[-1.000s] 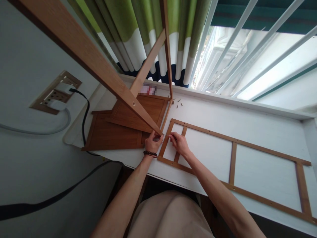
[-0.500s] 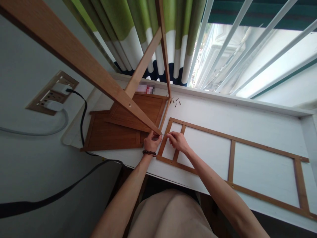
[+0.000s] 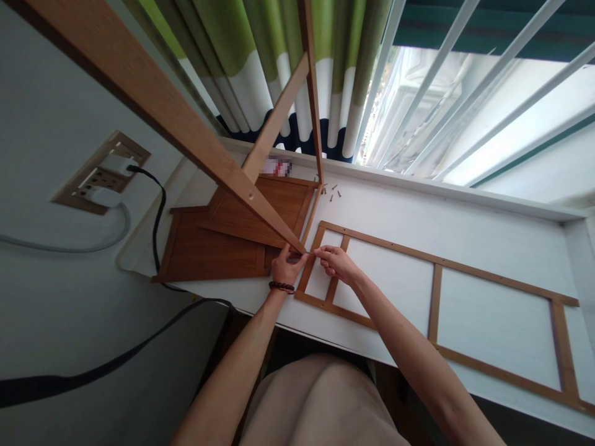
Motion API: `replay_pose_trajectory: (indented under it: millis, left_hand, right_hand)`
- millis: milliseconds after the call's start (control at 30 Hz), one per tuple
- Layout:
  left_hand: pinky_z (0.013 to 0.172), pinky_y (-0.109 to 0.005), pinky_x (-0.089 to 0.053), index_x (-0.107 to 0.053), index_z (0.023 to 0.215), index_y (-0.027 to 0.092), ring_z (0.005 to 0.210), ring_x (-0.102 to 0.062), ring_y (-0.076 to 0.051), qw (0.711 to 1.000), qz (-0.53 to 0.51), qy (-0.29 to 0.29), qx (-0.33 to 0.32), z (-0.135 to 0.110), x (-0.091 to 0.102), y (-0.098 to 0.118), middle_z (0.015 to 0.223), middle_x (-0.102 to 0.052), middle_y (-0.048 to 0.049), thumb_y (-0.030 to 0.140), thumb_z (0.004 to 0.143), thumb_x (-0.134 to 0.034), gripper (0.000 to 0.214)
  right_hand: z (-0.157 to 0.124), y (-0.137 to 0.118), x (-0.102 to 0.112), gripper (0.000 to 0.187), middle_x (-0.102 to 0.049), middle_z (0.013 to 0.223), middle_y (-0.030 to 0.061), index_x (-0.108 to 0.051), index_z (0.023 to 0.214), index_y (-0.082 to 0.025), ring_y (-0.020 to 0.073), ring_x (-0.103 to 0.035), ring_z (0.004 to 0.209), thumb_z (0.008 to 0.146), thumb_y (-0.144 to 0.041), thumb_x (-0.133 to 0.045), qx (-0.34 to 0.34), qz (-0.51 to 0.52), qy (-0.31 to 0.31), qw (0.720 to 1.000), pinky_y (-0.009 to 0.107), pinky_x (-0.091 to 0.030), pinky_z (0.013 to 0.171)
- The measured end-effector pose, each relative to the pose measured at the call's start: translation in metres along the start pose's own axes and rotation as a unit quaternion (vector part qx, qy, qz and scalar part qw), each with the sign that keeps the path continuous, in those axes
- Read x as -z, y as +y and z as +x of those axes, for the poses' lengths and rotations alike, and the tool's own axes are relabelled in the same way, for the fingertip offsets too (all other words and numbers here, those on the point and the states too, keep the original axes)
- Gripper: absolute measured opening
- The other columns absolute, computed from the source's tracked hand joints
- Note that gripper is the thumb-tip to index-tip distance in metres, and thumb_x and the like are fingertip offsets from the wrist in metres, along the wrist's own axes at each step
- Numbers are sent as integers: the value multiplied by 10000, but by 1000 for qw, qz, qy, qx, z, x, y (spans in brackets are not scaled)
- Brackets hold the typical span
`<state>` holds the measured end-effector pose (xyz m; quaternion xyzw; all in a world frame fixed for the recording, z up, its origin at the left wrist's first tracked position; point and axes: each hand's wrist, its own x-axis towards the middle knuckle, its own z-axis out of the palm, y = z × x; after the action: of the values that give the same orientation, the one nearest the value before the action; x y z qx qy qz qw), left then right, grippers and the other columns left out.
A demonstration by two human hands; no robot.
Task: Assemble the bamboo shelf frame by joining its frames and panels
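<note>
My left hand [image 3: 286,266], with a dark bead bracelet, is closed round the lower end of a tilted wooden frame [image 3: 198,152]. My right hand [image 3: 337,263] pinches a thin metal rod [image 3: 308,252], which looks like a hex key. Its tip meets the frame's lower corner, between my hands. My fingers hide most of the rod and the joint. A second, ladder-like wooden frame [image 3: 434,303] lies flat on the white sill under and beyond my right hand. Left of my left hand lie two overlapping brown wooden panels [image 3: 218,248].
Several screws [image 3: 332,192] lie loose on the white sill [image 3: 395,210] near the frame's far corner. Behind stand a curtain [image 3: 251,74] and window bars [image 3: 450,99]. At left, a wall socket [image 3: 102,173] has plugs and a black cable [image 3: 160,210].
The tilted frame and the view have shifted slightly. My right hand's lower fingers have loosened a little while its thumb and forefinger stay on the rod. My left hand keeps its hold.
</note>
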<state>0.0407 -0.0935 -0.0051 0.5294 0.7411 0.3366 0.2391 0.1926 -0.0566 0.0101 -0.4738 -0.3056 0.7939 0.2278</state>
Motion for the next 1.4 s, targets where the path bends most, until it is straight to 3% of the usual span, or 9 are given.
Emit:
replay_pose_trajectory:
  millis: [267,400,533,733,867,967,1067,1200,1400]
  left_hand:
    - [591,-203,-498,-593,951,197,608,-643,-123,1000,-23,-8,9,1,-5,-7,718,-690,2,388,674,-650,341]
    - [597,-202,-498,-596,955,195,586,-638,-115,1000,-27,-12,11,1,-6,-11,710,-690,4,377,682,-643,333]
    - [632,-197,-498,-615,907,197,629,-648,-118,1000,-19,7,6,1,-6,-6,701,-692,8,295,675,-637,253]
    - [635,-188,-493,-636,832,192,649,-653,-122,999,12,39,24,-1,-7,2,674,-688,11,270,675,-615,177]
    - [662,-192,-491,-635,852,194,668,-655,-124,999,1,36,18,-1,-6,2,694,-693,11,279,674,-611,199]
    - [663,-195,-490,-638,858,202,660,-655,-123,999,-7,36,13,-1,-6,2,700,-694,14,285,681,-604,199]
    - [647,-202,-493,-647,851,211,641,-652,-126,999,3,42,19,-2,-7,1,685,-692,17,295,679,-607,196]
    - [637,-196,-493,-650,865,212,626,-648,-121,999,5,41,19,-2,-8,0,680,-690,18,288,677,-607,207]
    - [656,-197,-499,-636,906,208,665,-653,-121,999,-18,37,24,-2,-8,-3,715,-693,16,257,681,-595,234]
  right_hand:
    - [-9,-1,7,393,-519,598,-22,-614,873,-144,33,-357,422,700,-496,-591,94,-36,-13,995,179,-275,370]
    - [-15,1,15,455,-633,743,21,-600,1082,-155,70,-453,528,719,-429,-600,147,-115,-53,981,237,-423,550]
    - [-16,3,15,441,-676,814,53,-614,1072,-152,115,-546,593,773,-461,-513,185,-196,-46,962,270,-465,599]
    - [-6,5,6,422,-660,675,54,-557,974,-146,150,-619,591,795,-511,-444,176,-135,-39,974,238,-453,477]
    - [1,9,1,370,-584,528,-28,-466,909,-183,105,-519,404,771,-527,-472,153,-57,6,987,207,-386,375]
    - [1,11,-1,361,-566,547,-19,-507,821,-166,84,-486,416,752,-521,-502,160,-65,44,984,200,-368,385]
    - [-3,10,2,418,-602,651,10,-558,972,-145,92,-509,504,739,-492,-534,177,-87,44,979,229,-426,482]
    - [-4,11,8,550,-650,823,41,-467,1196,-159,118,-569,651,741,-456,-552,196,-118,-5,974,282,-475,660]
    - [0,18,5,427,-607,616,17,-601,838,-167,108,-507,454,784,-549,-417,163,-203,27,965,231,-402,433]
